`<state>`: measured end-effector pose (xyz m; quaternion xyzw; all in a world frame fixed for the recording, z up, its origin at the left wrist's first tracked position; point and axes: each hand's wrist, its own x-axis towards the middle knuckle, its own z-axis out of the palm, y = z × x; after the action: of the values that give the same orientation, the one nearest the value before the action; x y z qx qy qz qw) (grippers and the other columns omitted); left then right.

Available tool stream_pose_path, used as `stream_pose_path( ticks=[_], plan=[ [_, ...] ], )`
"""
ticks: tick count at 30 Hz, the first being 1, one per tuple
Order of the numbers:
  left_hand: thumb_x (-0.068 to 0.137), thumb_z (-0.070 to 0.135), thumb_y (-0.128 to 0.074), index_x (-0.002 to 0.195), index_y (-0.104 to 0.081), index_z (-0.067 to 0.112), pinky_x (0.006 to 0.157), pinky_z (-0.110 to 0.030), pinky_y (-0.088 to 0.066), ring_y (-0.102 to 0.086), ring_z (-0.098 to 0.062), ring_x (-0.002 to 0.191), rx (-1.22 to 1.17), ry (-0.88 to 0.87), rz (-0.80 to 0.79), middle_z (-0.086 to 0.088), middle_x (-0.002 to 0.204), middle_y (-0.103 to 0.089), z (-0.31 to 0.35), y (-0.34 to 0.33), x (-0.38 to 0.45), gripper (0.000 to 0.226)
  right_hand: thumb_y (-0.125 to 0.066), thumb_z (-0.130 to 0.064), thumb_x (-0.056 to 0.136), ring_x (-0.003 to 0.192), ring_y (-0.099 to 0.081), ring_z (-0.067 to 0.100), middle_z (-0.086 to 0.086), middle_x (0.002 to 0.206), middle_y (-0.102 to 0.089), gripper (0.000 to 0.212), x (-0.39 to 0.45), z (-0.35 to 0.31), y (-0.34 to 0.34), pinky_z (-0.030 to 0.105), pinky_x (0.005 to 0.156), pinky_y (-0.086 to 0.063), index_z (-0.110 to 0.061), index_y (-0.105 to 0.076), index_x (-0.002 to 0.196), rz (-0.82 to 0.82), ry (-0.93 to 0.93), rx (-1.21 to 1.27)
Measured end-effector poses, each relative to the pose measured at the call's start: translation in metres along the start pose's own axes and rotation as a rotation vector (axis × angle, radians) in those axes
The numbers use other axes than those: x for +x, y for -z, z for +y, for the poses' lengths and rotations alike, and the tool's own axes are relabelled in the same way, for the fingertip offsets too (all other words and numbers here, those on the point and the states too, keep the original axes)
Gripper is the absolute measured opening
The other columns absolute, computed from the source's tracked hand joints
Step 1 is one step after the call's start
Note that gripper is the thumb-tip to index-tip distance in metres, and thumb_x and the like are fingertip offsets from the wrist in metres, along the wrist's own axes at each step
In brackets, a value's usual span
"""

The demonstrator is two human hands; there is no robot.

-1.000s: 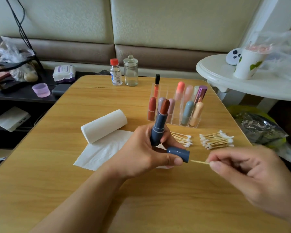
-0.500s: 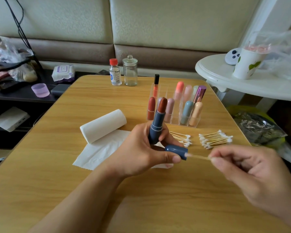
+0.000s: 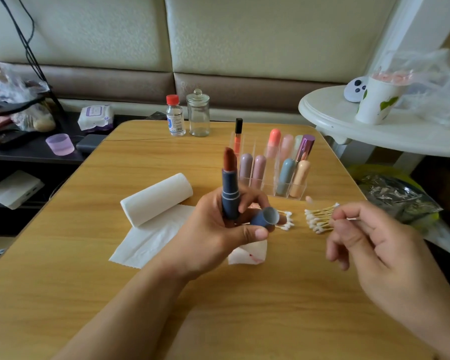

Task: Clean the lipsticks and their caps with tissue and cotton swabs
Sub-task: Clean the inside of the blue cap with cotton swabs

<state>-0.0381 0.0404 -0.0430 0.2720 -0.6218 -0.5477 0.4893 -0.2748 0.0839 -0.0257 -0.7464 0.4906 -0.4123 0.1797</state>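
Blue cap [image 3: 266, 217] mouth unobstructed; right hand [image 3: 369, 242] apart, pinching swab [image 3: 322, 209].

One open lipstick [image 3: 230, 183] with one loose cap [image 3: 266, 217]. Two swab heaps [image 3: 318, 219], one tissue roll [image 3: 156, 200]. Seven capped tubes fill one clear organizer [image 3: 270, 189]; one bottle [image 3: 176, 116], one jar [image 3: 198, 114].

My left hand [image 3: 218, 229] is curled left of the swab pile [image 3: 320, 219]; my right hand [image 3: 369, 242] is pinched just right of it.

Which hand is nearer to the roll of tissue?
Left. The left hand is just right of the tissue roll, holding the lipstick and cap; the right hand is far right.
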Motion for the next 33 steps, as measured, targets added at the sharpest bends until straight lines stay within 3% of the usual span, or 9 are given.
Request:
stream_pose_path(
  ticks=[3, 6, 10, 15, 18, 23, 26, 29, 33],
  plan=[
    [0.076, -0.017, -0.067, 0.082, -0.038, 0.014, 0.093, -0.043, -0.052, -0.066, -0.037, 0.109, -0.18, -0.035, -0.022, -0.007, 0.094, -0.057, -0.001, 0.0, -0.001, 0.043, -0.048, -0.062, 0.093, 0.063, -0.066, 0.018, -0.004, 0.086, -0.073, 0.025, -0.005, -0.016, -0.018, 0.015, 0.053, -0.045, -0.039, -0.057, 0.091, 0.061, -0.022, 0.315],
    [0.072, -0.015, -0.065, 0.082, -0.042, 0.017, 0.098, -0.042, -0.048, -0.063, -0.036, 0.112, -0.317, -0.061, -0.038, -0.007, 0.093, -0.059, -0.002, -0.003, 0.001, 0.041, -0.054, -0.059, 0.092, 0.087, -0.074, 0.025, 0.005, 0.107, -0.076, 0.028, -0.01, -0.031, -0.033, 0.023, 0.052, -0.049, -0.032, -0.06, 0.089, 0.13, -0.052, 0.62],
    [0.066, -0.012, -0.072, 0.075, -0.046, 0.025, 0.095, -0.04, -0.047, -0.062, -0.033, 0.112, -0.316, -0.114, -0.013, -0.002, 0.091, -0.067, -0.001, -0.003, 0.001, 0.045, -0.057, -0.053, 0.092, 0.11, -0.07, 0.029, 0.007, 0.113, -0.075, 0.025, -0.01, -0.044, -0.041, 0.03, 0.068, -0.057, -0.029, -0.06, 0.086, 0.115, -0.079, 0.76],
    [0.066, 0.004, -0.085, 0.073, -0.042, 0.023, 0.086, -0.049, -0.048, -0.062, -0.039, 0.092, -0.393, -0.113, -0.01, -0.006, 0.092, -0.07, 0.001, -0.002, 0.002, 0.047, -0.06, -0.063, 0.087, 0.103, -0.071, 0.026, 0.005, 0.109, -0.076, 0.038, -0.013, -0.048, -0.047, 0.037, 0.085, -0.056, -0.025, -0.063, 0.09, 0.163, -0.101, 0.705],
    [0.067, 0.004, -0.083, 0.072, -0.041, 0.023, 0.079, -0.038, -0.051, -0.066, -0.032, 0.087, -0.421, -0.104, -0.024, -0.005, 0.091, -0.069, 0.003, -0.003, 0.0, 0.047, -0.059, -0.064, 0.087, 0.094, -0.072, 0.019, 0.0, 0.106, -0.077, 0.039, -0.013, -0.054, -0.046, 0.027, 0.078, -0.055, -0.025, -0.062, 0.089, 0.193, -0.073, 0.664],
    [0.067, 0.005, -0.085, 0.073, -0.033, 0.017, 0.084, -0.064, -0.046, -0.063, -0.039, 0.092, -0.393, -0.066, -0.037, -0.008, 0.093, -0.065, 0.001, -0.004, 0.0, 0.054, -0.056, -0.062, 0.09, 0.099, -0.074, 0.026, -0.001, 0.108, -0.077, 0.038, -0.011, -0.057, -0.043, 0.027, 0.064, -0.053, -0.024, -0.059, 0.09, 0.202, -0.049, 0.642],
    [0.068, 0.004, -0.084, 0.073, -0.034, 0.018, 0.084, -0.06, -0.048, -0.067, -0.038, 0.093, -0.387, -0.067, -0.05, -0.007, 0.094, -0.065, 0.002, -0.004, 0.0, 0.052, -0.057, -0.059, 0.092, 0.1, -0.073, 0.025, -0.002, 0.109, -0.077, 0.036, -0.012, -0.056, -0.044, 0.025, 0.063, -0.052, -0.023, -0.059, 0.09, 0.22, -0.021, 0.619],
    [0.069, 0.0, -0.082, 0.072, -0.033, 0.016, 0.088, -0.074, -0.04, -0.067, -0.041, 0.095, -0.406, -0.053, -0.073, -0.01, 0.094, -0.064, 0.002, -0.004, 0.0, 0.051, -0.057, -0.056, 0.093, 0.101, -0.073, 0.022, -0.005, 0.108, -0.077, 0.037, -0.013, -0.054, -0.045, 0.026, 0.062, -0.053, -0.019, -0.059, 0.093, 0.24, 0.009, 0.565],
    [0.066, -0.014, -0.075, 0.067, -0.031, 0.014, 0.092, -0.073, -0.042, -0.067, -0.042, 0.095, -0.352, -0.062, -0.056, -0.01, 0.092, -0.065, 0.001, -0.005, -0.001, 0.052, -0.057, -0.052, 0.094, 0.1, -0.073, 0.021, -0.005, 0.107, -0.077, 0.033, -0.015, -0.049, -0.044, 0.026, 0.063, -0.054, -0.02, -0.061, 0.093, 0.25, 0.019, 0.544]
  ],
)
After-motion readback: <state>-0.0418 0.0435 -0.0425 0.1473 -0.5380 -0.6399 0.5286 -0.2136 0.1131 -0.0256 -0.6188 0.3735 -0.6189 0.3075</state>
